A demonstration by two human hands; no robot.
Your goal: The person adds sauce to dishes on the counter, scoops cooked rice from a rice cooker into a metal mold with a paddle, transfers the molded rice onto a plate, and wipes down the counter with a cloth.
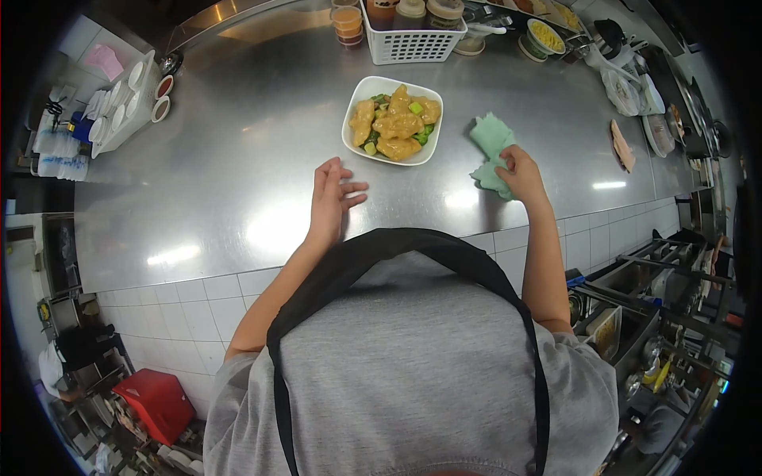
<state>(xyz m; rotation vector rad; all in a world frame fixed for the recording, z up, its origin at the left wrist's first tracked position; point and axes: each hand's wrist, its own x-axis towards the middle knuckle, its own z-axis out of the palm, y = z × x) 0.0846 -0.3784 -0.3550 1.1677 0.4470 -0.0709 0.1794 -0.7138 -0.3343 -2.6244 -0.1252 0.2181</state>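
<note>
Right hand (519, 173): right of centre; thumb and fingertips closed on the cloth.
Cloth (493, 140): pale green, crumpled, ragged at the edges; right of centre, extending above and below the fingers; whether any part is lifted, cannot tell.
Left hand (331, 198): left of centre; open, fingers apart and loosely bent, just below the bowl; contact with the counter, cannot tell.
Bowl (367, 89): white, squarish, rounded corners; upper centre, between the hands and above them.
Food (398, 124): golden pieces in glossy sauce, with green vegetables; inside the bowl.
Counter (238, 159): metal, reflective; across the upper half.
Basket (409, 52): white, perforated, filled with containers; top centre.
Cups (348, 28): stacked, orange and red contents; just left of the basket.
Tray (139, 113): white, tilted in the frame; upper left.
Apron (317, 289): black, over a grey shirt (413, 357); bottom centre.
Bin (163, 404): red; lower left.
</note>
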